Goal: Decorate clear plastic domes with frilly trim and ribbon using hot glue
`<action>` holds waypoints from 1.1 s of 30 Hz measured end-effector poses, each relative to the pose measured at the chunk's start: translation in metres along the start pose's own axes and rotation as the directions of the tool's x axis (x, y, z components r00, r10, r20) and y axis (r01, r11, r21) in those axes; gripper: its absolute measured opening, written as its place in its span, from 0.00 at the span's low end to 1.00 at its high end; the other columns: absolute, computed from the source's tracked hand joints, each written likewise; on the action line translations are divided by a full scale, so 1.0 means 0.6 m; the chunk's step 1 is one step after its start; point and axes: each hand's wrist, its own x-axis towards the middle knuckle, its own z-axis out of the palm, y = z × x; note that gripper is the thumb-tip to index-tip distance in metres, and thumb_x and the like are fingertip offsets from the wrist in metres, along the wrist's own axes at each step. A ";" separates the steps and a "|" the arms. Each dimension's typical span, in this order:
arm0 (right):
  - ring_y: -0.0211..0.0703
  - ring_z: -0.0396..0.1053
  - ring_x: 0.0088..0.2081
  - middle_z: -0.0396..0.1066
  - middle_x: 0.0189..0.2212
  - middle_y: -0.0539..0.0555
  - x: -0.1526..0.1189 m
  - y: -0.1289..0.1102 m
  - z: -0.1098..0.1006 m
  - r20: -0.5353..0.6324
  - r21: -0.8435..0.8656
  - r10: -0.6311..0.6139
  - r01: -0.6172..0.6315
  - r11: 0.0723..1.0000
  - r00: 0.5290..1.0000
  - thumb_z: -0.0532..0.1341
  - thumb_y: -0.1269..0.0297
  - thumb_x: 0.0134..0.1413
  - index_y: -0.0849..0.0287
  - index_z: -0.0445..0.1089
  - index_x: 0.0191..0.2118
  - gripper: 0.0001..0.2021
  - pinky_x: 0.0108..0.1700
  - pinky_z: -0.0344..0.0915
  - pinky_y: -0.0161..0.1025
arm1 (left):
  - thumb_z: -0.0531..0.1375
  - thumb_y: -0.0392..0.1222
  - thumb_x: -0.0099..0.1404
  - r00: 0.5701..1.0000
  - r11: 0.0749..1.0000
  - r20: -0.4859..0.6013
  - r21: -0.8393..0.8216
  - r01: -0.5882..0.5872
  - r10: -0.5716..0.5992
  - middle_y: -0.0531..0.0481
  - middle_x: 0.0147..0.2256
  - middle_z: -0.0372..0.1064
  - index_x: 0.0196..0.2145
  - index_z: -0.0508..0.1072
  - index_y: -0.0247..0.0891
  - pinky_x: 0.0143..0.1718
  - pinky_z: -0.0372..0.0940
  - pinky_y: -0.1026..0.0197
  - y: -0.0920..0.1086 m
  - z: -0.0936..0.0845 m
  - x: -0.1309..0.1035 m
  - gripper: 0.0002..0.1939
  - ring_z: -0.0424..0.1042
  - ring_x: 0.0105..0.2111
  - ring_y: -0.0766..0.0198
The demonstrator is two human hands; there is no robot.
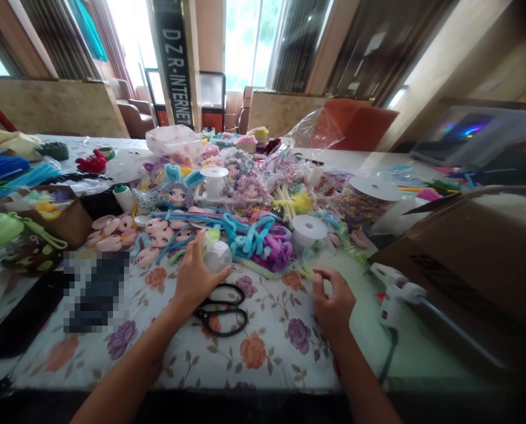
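Observation:
My left hand curls its thumb and fingers around a small whitish roll, perhaps a spool, beside the piled craft pieces. Black-handled scissors lie on the flowered cloth just below that hand, their blades hidden by it. My right hand is closed in a pinch over the cloth's right side. A pale yellowish wisp shows by its fingertips, too faint to name. Blue and purple fuzzy strands lie between the hands, with a white spool to their right.
Doll faces and a doll head with blue ears crowd the pile. At right are a white glue gun and a cardboard box. A black case and a small open box stand left.

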 end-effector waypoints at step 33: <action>0.53 0.71 0.49 0.74 0.47 0.55 0.010 -0.245 0.040 0.792 0.583 0.159 -0.807 0.092 0.590 0.73 0.56 0.43 0.54 0.66 0.52 0.29 0.52 0.67 0.46 | 0.66 0.56 0.58 0.969 0.868 0.003 -0.445 -0.221 0.249 0.39 0.57 0.66 0.61 0.61 0.44 0.60 0.61 0.46 0.035 -0.050 -0.031 0.37 0.65 0.59 0.48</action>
